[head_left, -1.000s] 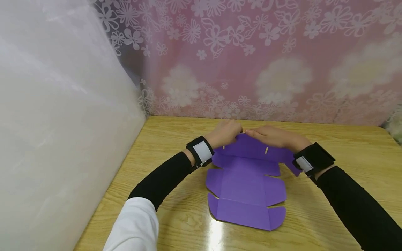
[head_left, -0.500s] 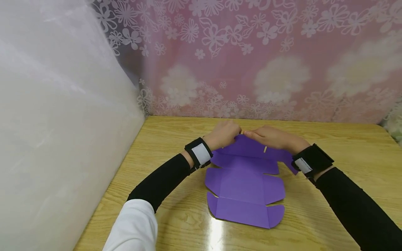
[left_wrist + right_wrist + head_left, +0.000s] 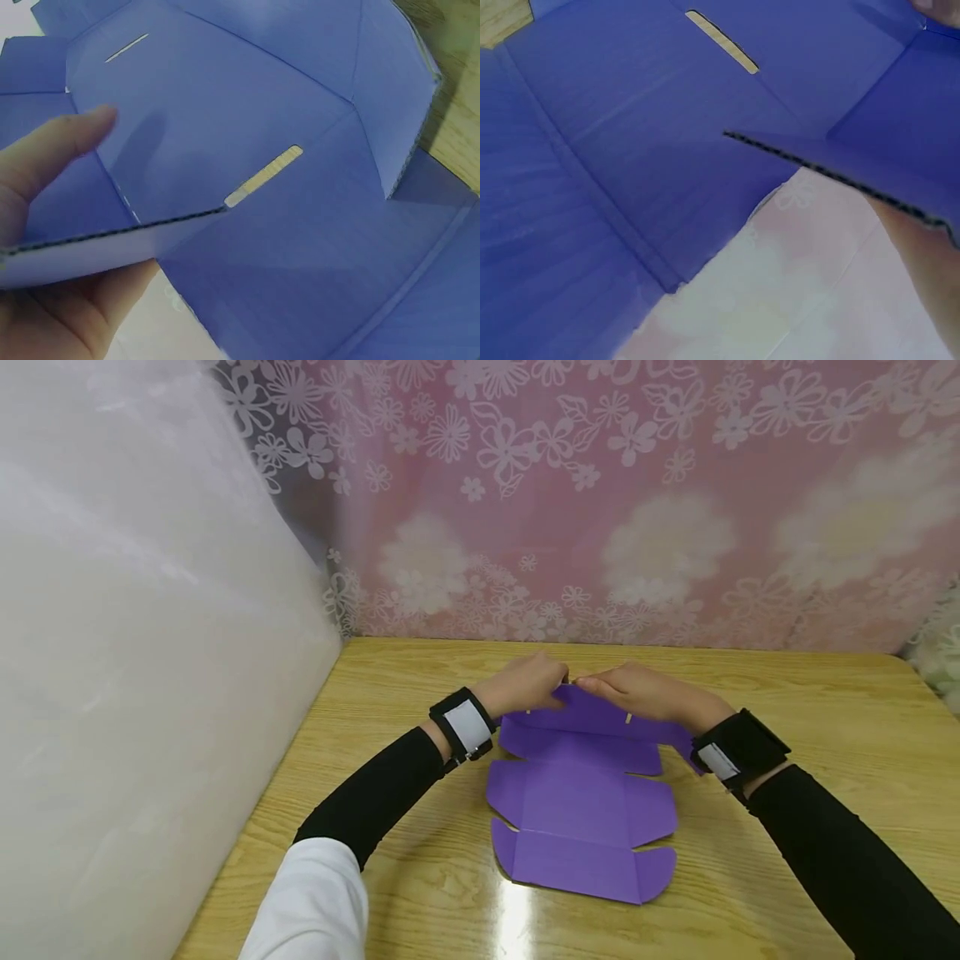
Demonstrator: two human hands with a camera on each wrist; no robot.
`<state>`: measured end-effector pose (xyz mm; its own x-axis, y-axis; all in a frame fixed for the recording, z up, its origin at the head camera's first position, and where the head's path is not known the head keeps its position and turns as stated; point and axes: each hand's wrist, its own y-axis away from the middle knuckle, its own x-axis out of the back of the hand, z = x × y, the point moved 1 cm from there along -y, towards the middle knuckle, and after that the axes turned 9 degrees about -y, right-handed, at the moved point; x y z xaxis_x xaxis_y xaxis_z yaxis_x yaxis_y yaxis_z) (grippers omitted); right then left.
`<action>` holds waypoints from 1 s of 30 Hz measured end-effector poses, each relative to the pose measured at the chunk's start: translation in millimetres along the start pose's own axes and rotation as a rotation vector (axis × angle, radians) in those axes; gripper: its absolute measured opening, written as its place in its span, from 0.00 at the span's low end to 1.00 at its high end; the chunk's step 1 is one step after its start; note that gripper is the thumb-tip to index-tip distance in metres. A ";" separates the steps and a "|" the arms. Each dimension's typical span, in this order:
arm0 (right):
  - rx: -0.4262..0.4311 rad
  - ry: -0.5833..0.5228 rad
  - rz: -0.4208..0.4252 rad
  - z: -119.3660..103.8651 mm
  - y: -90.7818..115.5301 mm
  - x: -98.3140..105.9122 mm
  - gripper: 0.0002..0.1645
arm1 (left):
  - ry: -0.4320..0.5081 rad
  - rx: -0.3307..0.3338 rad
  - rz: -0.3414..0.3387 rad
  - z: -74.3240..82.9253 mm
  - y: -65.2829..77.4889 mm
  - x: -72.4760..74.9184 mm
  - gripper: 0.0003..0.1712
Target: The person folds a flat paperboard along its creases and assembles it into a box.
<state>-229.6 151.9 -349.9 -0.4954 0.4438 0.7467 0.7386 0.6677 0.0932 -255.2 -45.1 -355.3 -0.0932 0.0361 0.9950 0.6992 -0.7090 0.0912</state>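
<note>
An unfolded purple cardboard box (image 3: 576,797) lies on the table, its far panel raised. At the left part of that panel's far edge, my left hand (image 3: 525,683) grips the cardboard. The left wrist view puts its thumb (image 3: 67,146) over the inner face and its other fingers (image 3: 97,307) under a folded-up flap. Close beside it, my right hand (image 3: 651,692) holds the same edge from the right. Behind the flap in the right wrist view, part of a hand (image 3: 919,270) shows; the flap hides the rest. Two narrow slots pierce the raised panel.
The wooden table (image 3: 810,718) runs back to a pink flowered curtain (image 3: 555,527). A white sheet (image 3: 150,610) slopes along the left side. Side tabs (image 3: 652,810) spread out from the box's near panels.
The head view shifts slightly left. Both hands and the raised panel sit a little lower, with the grip on the edge kept.
</note>
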 end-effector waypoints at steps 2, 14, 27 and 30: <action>0.004 0.008 0.000 0.5 0.1 -1.1 0.30 | 0.022 -0.002 -0.019 -0.7 0.7 -0.3 0.25; 0.003 0.033 -0.018 -1.6 1.5 -2.5 0.32 | 0.363 -0.144 -0.148 -20.7 7.8 0.7 0.33; 0.006 0.044 -0.020 0.1 2.4 -6.8 0.32 | 0.532 -0.135 -0.259 -42.3 13.6 0.6 0.33; 0.006 0.047 -0.015 1.0 4.1 -8.0 0.32 | 0.534 -0.150 -0.282 -43.2 12.5 1.3 0.35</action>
<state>-223.1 151.6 -356.2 -0.4845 0.4048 0.7755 0.7281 0.6780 0.1010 -277.1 -84.3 -354.7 -0.6287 -0.0938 0.7720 0.4928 -0.8160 0.3021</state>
